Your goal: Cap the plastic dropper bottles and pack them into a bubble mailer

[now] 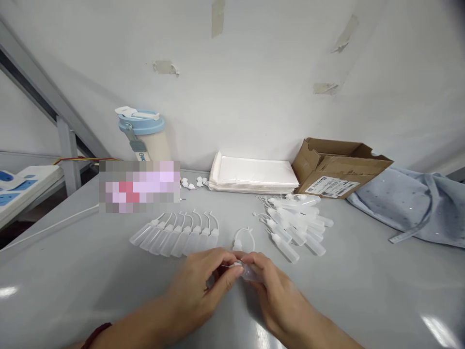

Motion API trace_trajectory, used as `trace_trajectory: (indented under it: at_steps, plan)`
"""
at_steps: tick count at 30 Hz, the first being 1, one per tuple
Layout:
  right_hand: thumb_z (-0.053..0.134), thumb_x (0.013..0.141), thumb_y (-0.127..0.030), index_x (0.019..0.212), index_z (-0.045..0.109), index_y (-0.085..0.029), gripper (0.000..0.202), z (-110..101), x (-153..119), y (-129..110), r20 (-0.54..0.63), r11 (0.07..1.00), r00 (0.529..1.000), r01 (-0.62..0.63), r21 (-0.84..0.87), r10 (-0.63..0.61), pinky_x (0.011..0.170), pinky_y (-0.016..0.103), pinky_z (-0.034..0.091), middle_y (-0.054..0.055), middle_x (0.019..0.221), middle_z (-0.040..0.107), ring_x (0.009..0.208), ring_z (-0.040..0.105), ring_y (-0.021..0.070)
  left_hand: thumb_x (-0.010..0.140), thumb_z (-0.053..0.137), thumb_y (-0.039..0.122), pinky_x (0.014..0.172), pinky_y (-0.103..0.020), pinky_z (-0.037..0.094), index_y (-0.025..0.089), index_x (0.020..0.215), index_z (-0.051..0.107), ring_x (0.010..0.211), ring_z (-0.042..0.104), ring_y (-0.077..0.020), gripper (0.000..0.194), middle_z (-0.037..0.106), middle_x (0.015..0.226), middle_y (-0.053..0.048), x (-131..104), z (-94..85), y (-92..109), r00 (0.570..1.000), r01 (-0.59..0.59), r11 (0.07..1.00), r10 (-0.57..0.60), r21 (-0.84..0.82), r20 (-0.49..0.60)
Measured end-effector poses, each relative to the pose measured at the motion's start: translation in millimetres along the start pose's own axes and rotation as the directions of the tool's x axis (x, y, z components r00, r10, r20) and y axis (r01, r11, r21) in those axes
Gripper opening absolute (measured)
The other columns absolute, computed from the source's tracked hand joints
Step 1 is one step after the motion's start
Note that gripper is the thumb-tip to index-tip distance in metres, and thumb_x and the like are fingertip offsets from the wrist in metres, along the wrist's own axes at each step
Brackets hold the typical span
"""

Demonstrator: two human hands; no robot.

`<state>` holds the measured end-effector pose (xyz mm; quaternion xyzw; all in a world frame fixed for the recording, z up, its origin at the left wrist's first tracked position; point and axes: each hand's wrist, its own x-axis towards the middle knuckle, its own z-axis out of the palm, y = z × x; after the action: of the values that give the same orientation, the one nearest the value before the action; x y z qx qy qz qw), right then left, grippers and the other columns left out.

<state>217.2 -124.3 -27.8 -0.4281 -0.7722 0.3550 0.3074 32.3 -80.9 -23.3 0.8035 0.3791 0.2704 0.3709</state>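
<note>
Both hands meet over the grey table around one small translucent squeeze bottle (251, 273) with a thin needle tip. My right hand (275, 292) is closed round the bottle's body. At its white neck, the thumb and fingers of my left hand (198, 283) pinch the bottle; the fingers partly hide it. Just beyond my fingertips lies another bottle (237, 245) with a curved white strap, its lower part hidden. To the left, several similar bottles (181, 240) lie side by side, their straps pointing away. A loose pile of needle-tip bottles (296, 223) lies to the right.
Behind are a stack of white padded envelopes (254, 174), an open cardboard box (337, 169) and white scraps (192, 183). A blue-lidded tumbler (145, 131) stands back left near a blurred patch. Grey-blue cloth (410, 203) lies right; a power strip (25, 189) sits far left.
</note>
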Motion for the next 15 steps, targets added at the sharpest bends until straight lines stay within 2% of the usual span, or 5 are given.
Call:
trace_trajectory:
  at_steps: [5,8,11,13,15]
  plan:
    - [0.036,0.089,-0.007,0.112,0.032,-0.023,0.028,-9.1,6.0,-12.6,0.022,0.990,0.991,-0.134,0.040,0.133,0.067,0.025,0.052,0.001,0.089,0.065,0.072,0.061,0.0130,0.089,0.049,0.015,0.071,-0.023,0.047,0.021,0.102,0.056,0.078,0.059,-0.0125,0.016,0.064,0.089,-0.002,-0.2,-1.8,-3.7,0.965,-0.258,0.965,0.259,0.034,-0.034]
    - [0.035,0.088,-0.005,0.116,0.030,-0.022,0.033,-8.0,4.7,-11.8,-0.010,0.998,0.998,-0.065,0.020,0.066,0.075,0.026,0.052,0.006,0.103,0.063,0.088,0.062,0.0143,0.089,0.050,0.021,0.065,-0.021,0.046,0.020,0.095,0.058,0.070,0.058,-0.0114,0.010,0.064,0.081,0.000,3.4,-7.3,3.3,0.992,-0.127,0.992,0.127,0.023,-0.019]
    - [0.031,0.088,-0.001,0.124,0.028,-0.021,0.041,-2.3,-0.1,-2.7,-0.030,0.989,0.997,0.068,-0.134,-0.072,0.082,0.032,0.051,0.013,0.121,0.055,0.104,0.057,0.0186,0.093,0.041,0.029,0.055,-0.020,0.041,0.017,0.071,0.056,0.055,0.053,-0.0097,0.029,0.059,0.061,0.004,7.1,-13.2,13.0,0.983,0.046,0.997,-0.054,0.055,0.174]
    - [0.030,0.089,-0.001,0.128,0.026,-0.020,0.044,0.6,-2.6,3.1,-0.002,0.960,0.991,0.127,-0.248,-0.132,0.080,0.034,0.052,0.015,0.122,0.054,0.098,0.057,0.0200,0.096,0.033,0.029,0.053,-0.020,0.038,0.016,0.062,0.052,0.052,0.052,-0.0091,0.040,0.056,0.056,0.004,7.6,-15.0,16.5,0.954,0.047,0.995,-0.070,0.083,0.291]
    - [0.031,0.089,0.000,0.129,0.026,-0.019,0.045,1.4,-3.2,5.3,0.017,0.949,0.988,0.151,-0.276,-0.152,0.080,0.034,0.052,0.015,0.123,0.054,0.095,0.056,0.0196,0.096,0.031,0.028,0.054,-0.020,0.038,0.016,0.061,0.050,0.052,0.052,-0.0095,0.041,0.055,0.056,0.003,5.8,-14.7,16.2,0.952,0.018,0.993,-0.053,0.118,0.301]
